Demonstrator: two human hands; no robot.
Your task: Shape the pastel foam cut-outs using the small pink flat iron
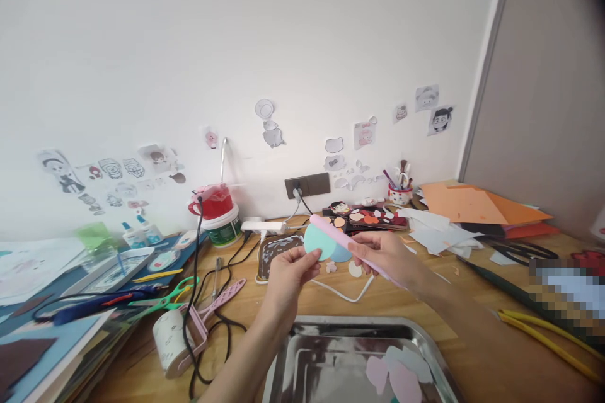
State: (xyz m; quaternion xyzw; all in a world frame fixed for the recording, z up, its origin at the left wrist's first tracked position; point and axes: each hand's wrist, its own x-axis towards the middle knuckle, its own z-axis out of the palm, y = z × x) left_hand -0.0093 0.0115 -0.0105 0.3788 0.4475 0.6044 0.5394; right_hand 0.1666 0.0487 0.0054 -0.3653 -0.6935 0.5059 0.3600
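The left hand [293,267] pinches a mint-green disc [316,240] between thumb and fingers, raised beyond the far edge of the metal tray [350,322]. A blue piece [341,254] shows beside the disc. The right hand [385,255] is wrapped around a long pink bar [333,233] that slants along the disc; it seems to touch, though the overlap makes this hard to confirm. Inside the tray lie pink cutouts [404,379] and pale grey cutouts [411,360].

Left of the tray, a lint roller [171,341] lies near green scissors [172,296], and farther left stand 2 glue bottles [135,238]. Beyond the tray are a white power strip [265,227] and, against the wall, a pen cup [400,195]. Right of the tray, a yellow-handled tool [551,340] lies below orange sheets [466,206].
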